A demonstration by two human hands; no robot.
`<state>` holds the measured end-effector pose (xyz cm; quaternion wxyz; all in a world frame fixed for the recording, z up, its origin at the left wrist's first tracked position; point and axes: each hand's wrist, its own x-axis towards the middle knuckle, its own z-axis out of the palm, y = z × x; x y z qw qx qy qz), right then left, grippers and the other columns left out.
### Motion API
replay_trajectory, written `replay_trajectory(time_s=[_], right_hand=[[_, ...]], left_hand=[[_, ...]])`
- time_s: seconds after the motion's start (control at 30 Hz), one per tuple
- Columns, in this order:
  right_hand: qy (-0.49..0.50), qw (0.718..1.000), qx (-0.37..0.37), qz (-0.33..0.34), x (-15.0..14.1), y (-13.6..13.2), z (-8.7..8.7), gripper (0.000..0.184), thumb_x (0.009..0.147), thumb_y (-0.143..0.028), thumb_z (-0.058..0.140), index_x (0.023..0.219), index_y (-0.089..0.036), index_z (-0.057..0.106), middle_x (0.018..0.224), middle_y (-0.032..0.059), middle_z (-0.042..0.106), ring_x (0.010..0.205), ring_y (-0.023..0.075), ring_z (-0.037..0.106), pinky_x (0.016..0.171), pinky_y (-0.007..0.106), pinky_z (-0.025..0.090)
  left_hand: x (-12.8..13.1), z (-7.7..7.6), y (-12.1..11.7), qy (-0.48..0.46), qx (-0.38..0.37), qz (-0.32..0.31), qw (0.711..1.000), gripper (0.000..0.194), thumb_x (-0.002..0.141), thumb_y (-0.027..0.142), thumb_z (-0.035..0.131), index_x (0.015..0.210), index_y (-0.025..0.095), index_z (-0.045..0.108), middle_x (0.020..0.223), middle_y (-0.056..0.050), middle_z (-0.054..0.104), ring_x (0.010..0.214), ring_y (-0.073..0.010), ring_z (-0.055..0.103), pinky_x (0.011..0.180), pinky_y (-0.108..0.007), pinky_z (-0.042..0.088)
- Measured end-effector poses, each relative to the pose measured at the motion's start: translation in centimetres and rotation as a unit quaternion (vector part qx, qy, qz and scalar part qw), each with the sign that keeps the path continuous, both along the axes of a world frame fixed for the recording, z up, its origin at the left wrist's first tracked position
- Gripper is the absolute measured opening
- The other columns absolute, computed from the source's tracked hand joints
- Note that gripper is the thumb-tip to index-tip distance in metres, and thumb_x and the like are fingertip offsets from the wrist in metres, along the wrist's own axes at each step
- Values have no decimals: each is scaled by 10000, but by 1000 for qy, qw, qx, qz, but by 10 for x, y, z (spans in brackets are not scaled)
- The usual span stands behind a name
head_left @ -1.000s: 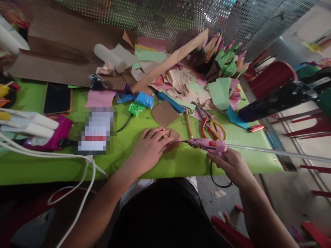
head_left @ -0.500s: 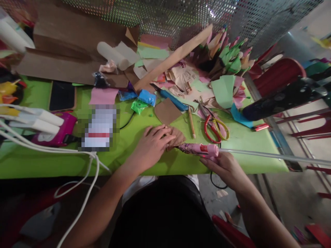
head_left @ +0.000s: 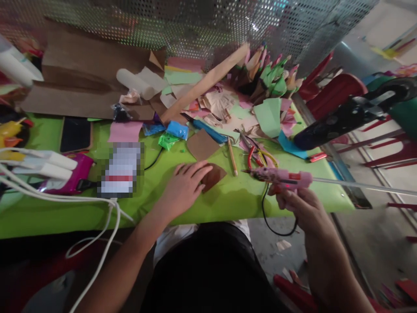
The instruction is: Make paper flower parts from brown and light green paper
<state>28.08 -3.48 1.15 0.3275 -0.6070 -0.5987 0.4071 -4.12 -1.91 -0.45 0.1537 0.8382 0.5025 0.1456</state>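
Fingers slightly spread, my left hand (head_left: 180, 191) lay to the left of the pencil (head_left: 232, 157), its tips on a brown paper piece (head_left: 214, 177). My right hand (head_left: 302, 206), to the right of the pencil, was curled around the grip of a pink glue gun (head_left: 295, 179), whose dark nozzle pointed toward the pencil, raised and apart from the paper.

The paper piece was matte and dark, one pointed corner reaching toward the pencil's side; my fingers covered its left part. It lay on the smooth, bright green table (head_left: 156, 213). The gun's barrel was mottled and crusty near the nozzle, with a small red light showing and a glassy clear glue stick (head_left: 352, 186) running out behind. A thin black cord (head_left: 263, 211) looped beneath it.

Just left of the pencil and farther from me sat a flat brown card (head_left: 203, 145); just right of it, scissors (head_left: 250, 158) with red and yellow loops. Farther left of the pencil lay shiny blue (head_left: 177, 130) and green plastic packets (head_left: 167, 141), their contents unclear to me. Well to its right was a dark, spotted bottle (head_left: 319, 130), its inside hidden. Beyond the pencil spread crumpled paper scraps (head_left: 218, 104), a long brown strip (head_left: 208, 82) lying across them, and behind those, a perforated metal panel (head_left: 202, 26).
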Motion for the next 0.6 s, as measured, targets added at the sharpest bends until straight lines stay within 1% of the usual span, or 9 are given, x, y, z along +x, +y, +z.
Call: replay_trajectory(time_s=[0.07, 0.13, 0.2, 0.23, 0.3, 0.37, 0.47, 0.53, 0.6], right_hand=[[40, 997, 23, -59, 15, 2, -1, 427, 817, -620, 628, 727, -202, 622, 586, 23, 573, 514, 147, 461, 466, 283, 335], [63, 990, 43, -117, 28, 7, -3, 409, 802, -610, 645, 783, -201, 648, 614, 28, 607, 506, 142, 464, 463, 281, 329], [72, 983, 47, -161, 40, 13, -6, 412, 783, -605, 657, 844, -197, 660, 586, 10, 591, 478, 135, 446, 454, 279, 310], [71, 980, 44, -179, 46, 16, -8, 419, 770, -607, 662, 852, -197, 652, 562, -3, 573, 466, 134, 440, 451, 279, 306], [55, 976, 38, -207, 57, 22, -12, 446, 733, -632, 672, 837, -201, 621, 535, -20, 555, 461, 135, 450, 460, 276, 320], [8, 975, 33, -221, 67, 27, -15, 482, 711, -670, 661, 809, -203, 597, 542, -20, 560, 484, 145, 480, 483, 277, 348], [-132, 967, 33, -217, 78, 32, -17, 506, 741, -711, 590, 737, -205, 581, 585, 3, 572, 548, 170, 515, 528, 290, 362], [-244, 947, 47, -205, 82, 32, -16, 511, 783, -708, 533, 706, -207, 594, 657, 35, 599, 603, 189, 523, 550, 299, 337], [-328, 922, 69, -194, 84, 32, -13, 503, 816, -687, 507, 723, -209, 633, 743, 68, 628, 640, 202, 517, 558, 304, 302]], left_hand=[[0, 0, 1, 1, 10, 6, 1000, 534, 950, 155, 491, 1470, 232, 404, 1565, -121, 450, 1385, -247, 481, 1135, -465, 367], [0, -1, 2, -2, 28, 24, 999, 616, 928, 166, 534, 1508, 239, 339, 1552, -136, 458, 1387, -265, 479, 1106, -454, 401], [-1, -4, 3, 0, 44, 54, 998, 712, 898, 203, 600, 1536, 243, 288, 1456, -145, 544, 1318, -297, 532, 1041, -454, 453], [-1, -5, 4, 7, 50, 68, 996, 744, 883, 238, 633, 1540, 243, 284, 1374, -144, 597, 1256, -316, 568, 999, -462, 477], [-1, -8, 6, 11, 72, 93, 993, 769, 861, 296, 672, 1536, 234, 308, 1236, -141, 648, 1153, -336, 605, 934, -470, 502], [0, -11, 9, 2, 88, 99, 991, 735, 863, 322, 672, 1516, 227, 350, 1183, -143, 656, 1114, -343, 608, 901, -474, 513], [2, -12, 14, -14, 88, 99, 991, 531, 887, 308, 638, 1391, 223, 496, 1167, -136, 658, 1096, -332, 607, 894, -477, 516], [3, -11, 16, -19, 77, 96, 992, 354, 892, 284, 630, 1238, 219, 593, 1138, -117, 660, 1088, -308, 607, 906, -464, 516], [4, -9, 18, -24, 66, 91, 993, 214, 884, 261, 644, 1093, 216, 643, 1086, -93, 659, 1072, -281, 605, 913, -442, 517]])
